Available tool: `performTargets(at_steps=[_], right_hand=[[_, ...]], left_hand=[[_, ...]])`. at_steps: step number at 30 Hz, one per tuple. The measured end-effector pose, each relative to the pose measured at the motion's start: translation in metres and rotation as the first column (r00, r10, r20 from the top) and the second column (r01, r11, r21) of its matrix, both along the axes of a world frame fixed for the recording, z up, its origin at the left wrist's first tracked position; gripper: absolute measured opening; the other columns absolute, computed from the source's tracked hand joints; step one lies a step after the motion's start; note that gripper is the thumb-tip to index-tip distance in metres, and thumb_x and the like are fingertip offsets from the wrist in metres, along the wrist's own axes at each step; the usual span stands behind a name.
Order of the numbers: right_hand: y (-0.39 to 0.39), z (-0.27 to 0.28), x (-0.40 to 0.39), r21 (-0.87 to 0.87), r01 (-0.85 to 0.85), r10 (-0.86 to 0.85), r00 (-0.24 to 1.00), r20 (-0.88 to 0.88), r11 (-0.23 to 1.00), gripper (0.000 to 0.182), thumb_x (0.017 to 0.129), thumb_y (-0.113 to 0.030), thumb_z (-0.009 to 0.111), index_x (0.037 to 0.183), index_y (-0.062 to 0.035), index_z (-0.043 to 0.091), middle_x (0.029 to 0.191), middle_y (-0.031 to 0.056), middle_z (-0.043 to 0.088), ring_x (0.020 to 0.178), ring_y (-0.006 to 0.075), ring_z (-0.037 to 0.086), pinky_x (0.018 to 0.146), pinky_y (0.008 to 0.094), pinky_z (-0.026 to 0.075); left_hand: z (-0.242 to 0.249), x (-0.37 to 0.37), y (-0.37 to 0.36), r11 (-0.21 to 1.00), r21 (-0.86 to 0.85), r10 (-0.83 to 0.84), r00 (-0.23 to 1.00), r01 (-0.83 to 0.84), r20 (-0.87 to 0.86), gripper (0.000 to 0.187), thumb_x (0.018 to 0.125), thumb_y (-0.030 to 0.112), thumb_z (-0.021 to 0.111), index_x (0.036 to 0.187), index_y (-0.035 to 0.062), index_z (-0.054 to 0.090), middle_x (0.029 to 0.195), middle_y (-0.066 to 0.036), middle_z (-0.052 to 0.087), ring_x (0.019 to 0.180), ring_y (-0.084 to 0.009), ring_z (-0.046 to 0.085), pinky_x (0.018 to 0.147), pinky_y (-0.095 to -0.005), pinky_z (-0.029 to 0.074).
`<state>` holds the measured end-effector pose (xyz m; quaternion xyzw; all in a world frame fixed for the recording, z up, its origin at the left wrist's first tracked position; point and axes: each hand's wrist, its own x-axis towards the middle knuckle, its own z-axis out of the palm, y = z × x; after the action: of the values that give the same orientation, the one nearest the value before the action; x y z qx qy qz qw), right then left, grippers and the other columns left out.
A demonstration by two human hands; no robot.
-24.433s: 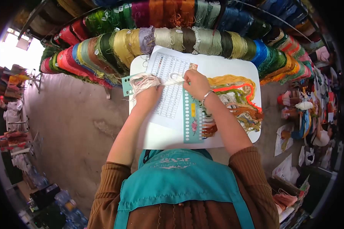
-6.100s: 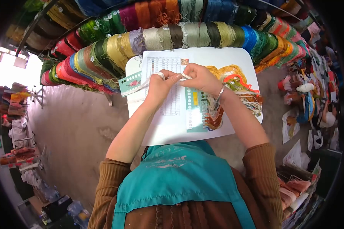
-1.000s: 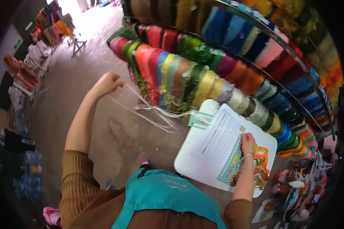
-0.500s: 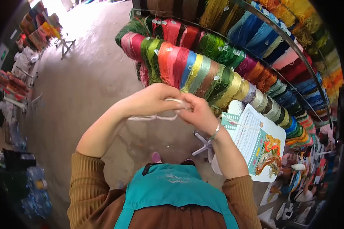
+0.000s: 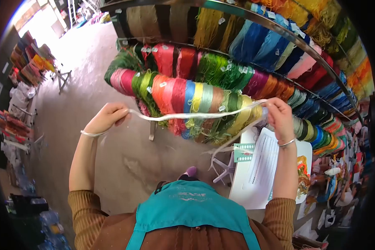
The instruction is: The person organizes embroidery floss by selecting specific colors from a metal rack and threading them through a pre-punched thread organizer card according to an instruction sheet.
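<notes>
A white thread bundle [image 5: 191, 116] spans the space between my two hands, sagging slightly in the middle. My left hand [image 5: 108, 116] pinches one end of it, fingers closed. At the other end, my right hand [image 5: 279, 116] grips the bundle between thumb and fingers. From the right hand a loose tail of the same thread hangs down toward the white table, its tip fraying out. Behind the stretched thread hang colored thread skeins [image 5: 171, 98] on a rack, close to my right hand.
On the right, a white table [image 5: 246, 196] holds a printed sheet [image 5: 264, 156], a green punched card [image 5: 243, 152] and an orange and brown thread bundle [image 5: 303, 173]. A purple chair base [image 5: 225, 168] stands beside it. Blue-tinted plastic bottles [image 5: 52, 229] are at lower left.
My hands have moved apart from close together, drawing the white thread out between them. The view has shifted, with the rack now nearer and more to the left.
</notes>
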<state>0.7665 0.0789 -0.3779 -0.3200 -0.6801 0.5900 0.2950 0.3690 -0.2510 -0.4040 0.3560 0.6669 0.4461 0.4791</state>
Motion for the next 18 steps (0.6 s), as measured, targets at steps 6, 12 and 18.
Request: performTargets(at_steps=[6,12,18], right_hand=[[-0.024,0.039,-0.064,0.254,-0.322,0.312,0.947,0.078,0.912,0.013,0.092,-0.011,0.062,0.093,-0.0005,0.068,0.070,-0.0055,0.058,0.064,0.0023,0.048,0.055,0.0203,0.040],[-0.031,0.092,-0.066,0.339,-0.349,0.329,0.937,0.118,0.873,0.018,0.092,-0.018,0.063,0.091,-0.0005,0.068,0.062,-0.0027,0.051,0.059,0.0029,0.043,0.051,0.0233,0.036],[-0.011,0.124,-0.035,0.355,-0.178,0.177,0.984,0.035,0.918,0.014,0.092,-0.013,0.063,0.091,0.0006,0.068,0.068,-0.0061,0.055,0.060,0.0006,0.044,0.052,0.0192,0.035]], left_hand=[[0.070,0.071,0.126,0.824,0.306,-0.317,0.836,0.477,-0.448,0.021,0.096,0.016,0.057,0.090,-0.0023,0.066,0.146,-0.010,0.045,0.082,-0.0068,0.059,0.068,-0.0235,0.050],[0.091,0.109,0.185,0.671,0.276,-0.727,0.683,0.688,0.065,0.028,0.100,0.022,0.054,0.090,-0.0015,0.065,0.100,-0.006,0.063,0.068,-0.0076,0.054,0.062,-0.0228,0.046],[0.167,0.078,0.204,0.618,0.188,-0.763,0.640,0.763,-0.089,0.026,0.100,0.022,0.053,0.093,0.0000,0.064,0.077,-0.001,0.063,0.061,-0.0066,0.058,0.056,-0.0216,0.047]])
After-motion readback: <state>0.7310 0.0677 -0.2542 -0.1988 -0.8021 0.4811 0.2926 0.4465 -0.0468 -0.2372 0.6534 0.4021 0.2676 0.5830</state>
